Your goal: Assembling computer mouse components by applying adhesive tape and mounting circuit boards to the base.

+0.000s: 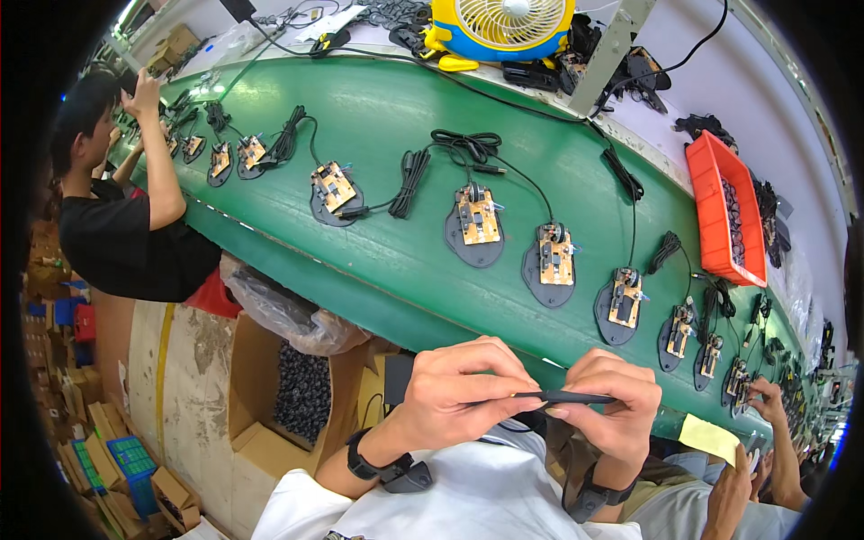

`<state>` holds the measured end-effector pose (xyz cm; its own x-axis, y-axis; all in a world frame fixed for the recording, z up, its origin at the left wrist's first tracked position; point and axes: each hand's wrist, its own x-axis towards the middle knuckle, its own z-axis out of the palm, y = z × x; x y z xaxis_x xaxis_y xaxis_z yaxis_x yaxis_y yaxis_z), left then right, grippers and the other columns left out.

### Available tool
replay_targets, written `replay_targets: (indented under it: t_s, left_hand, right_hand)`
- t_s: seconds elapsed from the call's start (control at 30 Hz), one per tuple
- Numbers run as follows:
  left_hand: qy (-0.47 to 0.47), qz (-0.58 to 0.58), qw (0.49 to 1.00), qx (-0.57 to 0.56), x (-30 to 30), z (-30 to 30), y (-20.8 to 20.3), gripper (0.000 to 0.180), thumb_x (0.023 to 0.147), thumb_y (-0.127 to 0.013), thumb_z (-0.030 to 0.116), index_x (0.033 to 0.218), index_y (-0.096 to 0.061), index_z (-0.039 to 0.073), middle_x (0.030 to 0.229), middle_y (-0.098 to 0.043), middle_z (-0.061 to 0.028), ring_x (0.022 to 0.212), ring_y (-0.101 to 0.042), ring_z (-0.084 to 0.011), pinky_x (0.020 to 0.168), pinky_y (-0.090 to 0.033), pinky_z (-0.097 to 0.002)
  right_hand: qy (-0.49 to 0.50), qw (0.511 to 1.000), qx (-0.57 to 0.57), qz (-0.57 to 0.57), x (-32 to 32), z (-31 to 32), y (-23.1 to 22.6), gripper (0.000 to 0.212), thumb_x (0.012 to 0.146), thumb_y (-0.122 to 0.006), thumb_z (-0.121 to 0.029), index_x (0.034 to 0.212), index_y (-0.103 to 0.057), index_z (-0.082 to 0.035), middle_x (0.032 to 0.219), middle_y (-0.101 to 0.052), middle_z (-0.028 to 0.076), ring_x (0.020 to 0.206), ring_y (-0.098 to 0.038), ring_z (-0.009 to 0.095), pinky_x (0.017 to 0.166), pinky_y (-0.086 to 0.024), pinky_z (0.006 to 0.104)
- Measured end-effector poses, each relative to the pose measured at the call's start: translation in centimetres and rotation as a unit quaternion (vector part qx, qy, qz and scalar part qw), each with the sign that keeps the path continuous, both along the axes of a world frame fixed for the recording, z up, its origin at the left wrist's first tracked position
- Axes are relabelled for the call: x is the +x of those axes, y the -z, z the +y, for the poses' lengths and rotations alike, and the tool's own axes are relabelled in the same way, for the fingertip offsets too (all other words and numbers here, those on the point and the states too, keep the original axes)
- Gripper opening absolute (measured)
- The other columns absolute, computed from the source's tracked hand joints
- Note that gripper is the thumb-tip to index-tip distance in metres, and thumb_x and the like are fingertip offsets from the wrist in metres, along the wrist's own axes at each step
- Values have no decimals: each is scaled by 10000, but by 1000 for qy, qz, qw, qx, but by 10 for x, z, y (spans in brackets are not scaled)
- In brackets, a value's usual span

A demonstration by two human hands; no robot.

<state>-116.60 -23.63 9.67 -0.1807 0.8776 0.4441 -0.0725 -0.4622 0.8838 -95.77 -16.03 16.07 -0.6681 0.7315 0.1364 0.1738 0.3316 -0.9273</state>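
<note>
In front of my chest, a slim black cable piece [565, 396], thicker toward its right end, stretches between my two hands. My left hand [463, 391] pinches its left part between thumb and fingers. The right part is gripped by my right hand [614, 403], thumb below and fingers above. Its exact kind is hard to make out, as my fingers cover much of it. Just beyond my hands, on the green belt [378, 279], lie dark base plates with tan circuit boards, the nearest being one board [625, 304] and another board [551, 263].
Coiled black cables [466, 142] lie beside the boards. An orange bin [711, 211] stands at the right. A yellow and blue fan [508, 27] is on the far shelf. Co-workers sit at left [117, 225] and right [729, 499]. A cardboard box [261, 441] stands below the belt.
</note>
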Motion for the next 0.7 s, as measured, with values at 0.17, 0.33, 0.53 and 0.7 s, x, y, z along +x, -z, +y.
replay_targets:
  t_s: [0.17, 0.33, 0.53, 0.7]
  left_hand:
    - [12, 22, 1000, 18, -4, 0, -1, 179, 745, -891, 14, 907, -818, -2, 839, -746, -95, 725, -706, -222, 631, -550, -323]
    - [14, 90, 996, 25, -3, 4, 4, 197, 750, -905, 58, 914, -806, 12, 820, -718, -65, 727, -707, -210, 627, -555, -317]
    - [42, 40, 998, -31, 0, 5, 2, 334, 754, -923, 90, 1045, -782, 7, 882, -743, -87, 759, -730, -228, 681, -580, -306]
    - [61, -3, 989, -138, 19, -3, 16, 362, 770, -922, 104, 1084, -771, 5, 936, -767, -90, 753, -734, -205, 701, -583, -297]
  right_hand:
    - [-1, 999, 41, -1, -9, 7, -14, 476, 648, -957, -88, 1069, -763, 19, 980, -746, 137, 889, -691, 277, 766, -534, 369]
    - [-47, 997, 60, -3, -21, 10, -24, 423, 682, -918, -51, 1075, -768, -10, 904, -762, 96, 859, -693, 276, 777, -533, 382]
    - [-25, 992, 118, -39, -28, 10, -26, 310, 676, -867, 36, 964, -777, -37, 830, -749, 68, 774, -659, 257, 706, -502, 358]
    - [41, 967, 247, -47, -30, 6, -16, 296, 620, -853, 21, 891, -758, -53, 840, -748, 54, 766, -638, 262, 702, -494, 361]
